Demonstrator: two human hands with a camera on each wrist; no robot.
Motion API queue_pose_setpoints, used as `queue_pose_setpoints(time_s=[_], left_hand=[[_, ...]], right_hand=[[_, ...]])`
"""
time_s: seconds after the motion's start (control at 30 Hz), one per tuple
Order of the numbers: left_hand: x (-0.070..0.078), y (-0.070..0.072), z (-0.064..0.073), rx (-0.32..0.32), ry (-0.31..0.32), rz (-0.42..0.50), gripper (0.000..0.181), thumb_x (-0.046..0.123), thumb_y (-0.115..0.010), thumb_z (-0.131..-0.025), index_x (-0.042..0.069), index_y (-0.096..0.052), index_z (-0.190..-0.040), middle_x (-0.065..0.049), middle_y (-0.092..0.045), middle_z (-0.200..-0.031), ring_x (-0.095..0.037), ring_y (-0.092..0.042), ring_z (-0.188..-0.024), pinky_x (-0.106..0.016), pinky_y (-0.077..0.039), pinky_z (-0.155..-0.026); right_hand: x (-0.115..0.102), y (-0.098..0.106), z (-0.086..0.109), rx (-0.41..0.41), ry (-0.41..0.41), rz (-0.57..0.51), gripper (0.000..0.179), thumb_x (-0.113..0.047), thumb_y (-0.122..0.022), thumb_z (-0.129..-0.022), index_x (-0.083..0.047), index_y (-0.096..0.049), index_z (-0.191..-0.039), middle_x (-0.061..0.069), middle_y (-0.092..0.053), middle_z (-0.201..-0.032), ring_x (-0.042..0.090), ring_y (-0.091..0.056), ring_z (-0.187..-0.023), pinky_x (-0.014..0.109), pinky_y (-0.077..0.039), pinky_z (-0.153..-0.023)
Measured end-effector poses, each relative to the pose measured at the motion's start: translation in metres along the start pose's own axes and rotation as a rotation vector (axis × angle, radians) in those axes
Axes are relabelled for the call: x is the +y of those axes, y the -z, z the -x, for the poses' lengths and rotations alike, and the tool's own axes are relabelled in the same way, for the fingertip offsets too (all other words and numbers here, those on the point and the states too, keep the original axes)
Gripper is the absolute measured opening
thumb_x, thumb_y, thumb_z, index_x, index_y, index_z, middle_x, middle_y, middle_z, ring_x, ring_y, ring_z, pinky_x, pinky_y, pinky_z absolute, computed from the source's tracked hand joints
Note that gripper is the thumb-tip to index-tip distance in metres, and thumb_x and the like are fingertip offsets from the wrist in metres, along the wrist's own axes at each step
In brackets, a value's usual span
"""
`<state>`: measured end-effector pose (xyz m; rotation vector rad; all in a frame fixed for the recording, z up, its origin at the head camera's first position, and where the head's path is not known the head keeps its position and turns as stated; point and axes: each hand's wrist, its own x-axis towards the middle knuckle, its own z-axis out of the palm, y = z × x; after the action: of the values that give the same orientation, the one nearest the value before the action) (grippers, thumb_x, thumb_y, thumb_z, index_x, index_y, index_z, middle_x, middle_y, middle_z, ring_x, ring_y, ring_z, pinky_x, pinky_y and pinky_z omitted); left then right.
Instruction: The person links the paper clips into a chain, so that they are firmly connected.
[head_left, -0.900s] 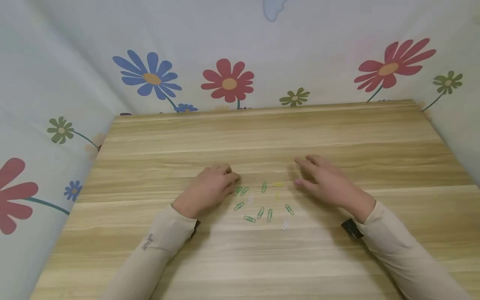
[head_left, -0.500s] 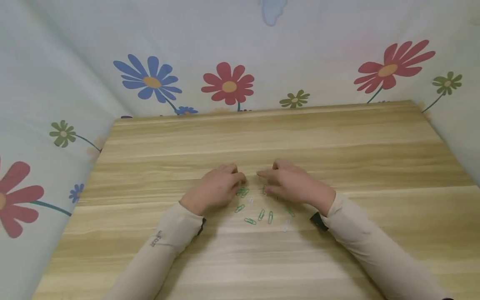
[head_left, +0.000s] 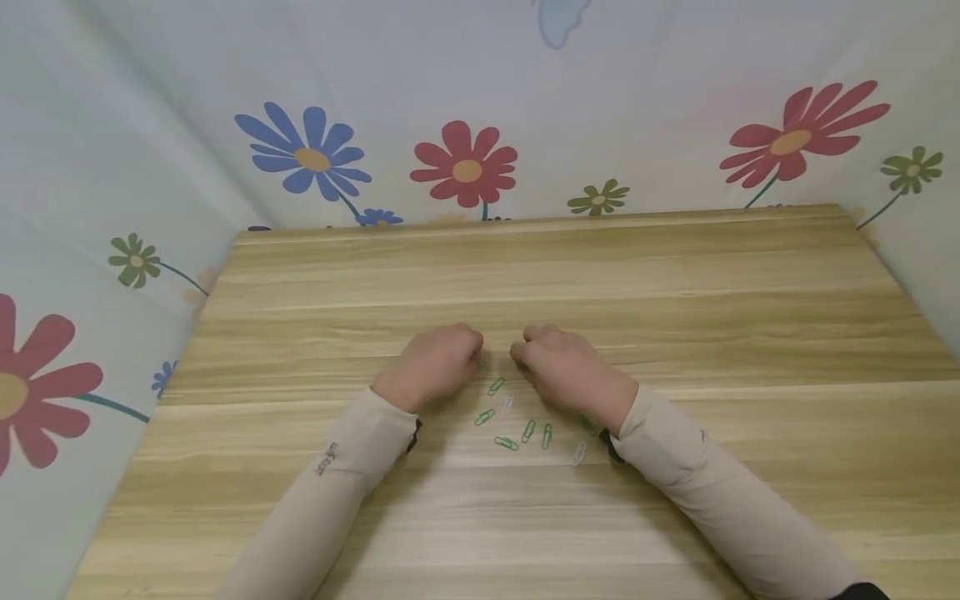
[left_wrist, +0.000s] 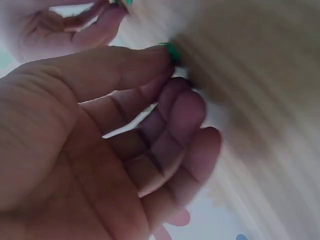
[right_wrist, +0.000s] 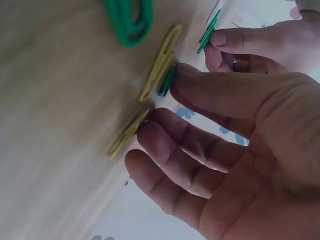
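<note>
My left hand [head_left: 438, 362] pinches a green paper clip [left_wrist: 172, 52] between thumb and index finger, close over the wooden table. To its right, my right hand [head_left: 572, 371] has thumb and index finger on another green paper clip [right_wrist: 167, 81], most of it hidden by the fingers. Two yellow paper clips, one at the thumb side [right_wrist: 161, 62] and one by the other fingertips [right_wrist: 129, 134], lie beside the right hand; the head view hides them. Between and below the hands are several green paper clips [head_left: 528, 431] and two white ones, the nearer being a white paper clip [head_left: 579, 453].
The wooden tabletop [head_left: 450, 517] runs back to a pale curtain [head_left: 660, 125] printed with flowers. One green paper clip [head_left: 587, 425] lies partly beneath the right wrist. Long beige sleeves cover both forearms.
My right hand has moved left, in over the clips, and its spread fingers have closed together. The left hand has shifted slightly right and picked up a green paper clip.
</note>
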<state>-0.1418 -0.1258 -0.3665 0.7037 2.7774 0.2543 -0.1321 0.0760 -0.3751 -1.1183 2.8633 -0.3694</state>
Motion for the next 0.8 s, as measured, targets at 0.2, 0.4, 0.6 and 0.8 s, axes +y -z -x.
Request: queue_pose_setpoints(time_s=[0.2,0.4,0.6,0.8], left_hand=[[0.0002,0.0081,0.0004,-0.034,0.084,-0.01,0.014,0.003,-0.054,-0.097,0.004,-0.068,-0.097,-0.007,-0.066,-0.09,-0.019,-0.06,-0.076,-0.036,-0.055,-0.072],[0.0023,0.0065,0.0007,-0.038,0.076,-0.037,0.012,0.003,-0.055,-0.097,0.002,-0.067,-0.097,-0.01,-0.066,-0.091,-0.022,-0.063,-0.08,-0.039,-0.056,-0.075],[0.0002,0.0046,-0.0032,-0.079,0.116,0.018,0.009,0.007,-0.062,-0.091,0.006,-0.061,-0.082,-0.005,-0.06,-0.075,-0.021,-0.056,-0.065,-0.037,-0.051,-0.061],[0.005,-0.0008,-0.0047,-0.011,0.088,-0.043,0.011,0.004,-0.065,-0.088,0.007,-0.062,-0.077,-0.005,-0.06,-0.072,-0.021,-0.056,-0.063,-0.037,-0.052,-0.061]], right_hand=[[-0.0004,0.0009,0.0005,-0.02,-0.025,0.025,0.004,-0.004,-0.064,-0.096,-0.003,-0.067,-0.096,0.005,-0.049,-0.074,0.021,-0.05,-0.065,0.035,-0.046,-0.055],[-0.0053,0.0009,0.0011,-0.086,-0.007,0.014,0.011,0.002,-0.062,-0.095,0.0,-0.065,-0.105,0.008,-0.056,-0.08,0.024,-0.058,-0.071,0.039,-0.052,-0.062],[-0.0076,-0.0007,0.0005,-0.117,-0.024,0.03,0.014,0.003,-0.061,-0.094,0.001,-0.063,-0.108,0.009,-0.057,-0.081,0.025,-0.059,-0.073,0.04,-0.052,-0.063],[-0.0013,-0.0013,-0.0002,-0.05,-0.014,-0.014,0.008,-0.002,-0.06,-0.097,-0.001,-0.065,-0.103,0.007,-0.056,-0.082,0.023,-0.057,-0.073,0.037,-0.052,-0.065]])
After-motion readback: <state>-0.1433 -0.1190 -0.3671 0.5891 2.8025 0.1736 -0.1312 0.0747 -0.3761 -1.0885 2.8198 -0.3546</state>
